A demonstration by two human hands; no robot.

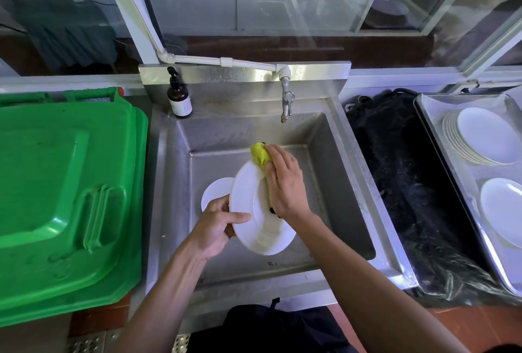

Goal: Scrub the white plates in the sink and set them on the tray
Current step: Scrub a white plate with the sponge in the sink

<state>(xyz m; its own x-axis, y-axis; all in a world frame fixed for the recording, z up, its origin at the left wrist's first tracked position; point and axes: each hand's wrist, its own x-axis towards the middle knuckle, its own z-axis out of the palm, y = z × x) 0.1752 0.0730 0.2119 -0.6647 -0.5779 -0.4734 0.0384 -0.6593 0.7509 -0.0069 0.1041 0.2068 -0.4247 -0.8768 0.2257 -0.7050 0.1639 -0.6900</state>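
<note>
— While we hold the white plate (255, 211) tilted above the steel sink (333, 138), where does each hand sit?

— Our left hand (214, 225) grips the plate's left rim, thumb lying across the face and the other fingers curled behind it. Our right hand (284, 183) presses a yellow-green sponge (260, 153) against the plate's upper edge, fingers wrapped around the sponge.

— So neither hand is loose?

— No. Both are closed on something: the left on the plate, the right on the sponge.

— Do we see another plate in the basin?

— Yes, a second white plate (216, 190) lies flat on the sink floor, partly hidden behind the one we hold and just beside our left hand.

— And the tray?

— The metal tray (432, 138) stands well to the right, past a black mat (406, 183). On it we see a stack of white plates (480, 135) at the far end and a nearer white plate (502, 208) cut off by the frame edge.

— What else surrounds the sink?

— A tap (286, 104) hangs from a white pipe (226, 61) over the back of the basin; we cannot tell whether water runs. A brown pump bottle (179, 97) stands on the sink's back left corner. A green bin lid (65, 191) fills the left side, just beside the sink.
</note>
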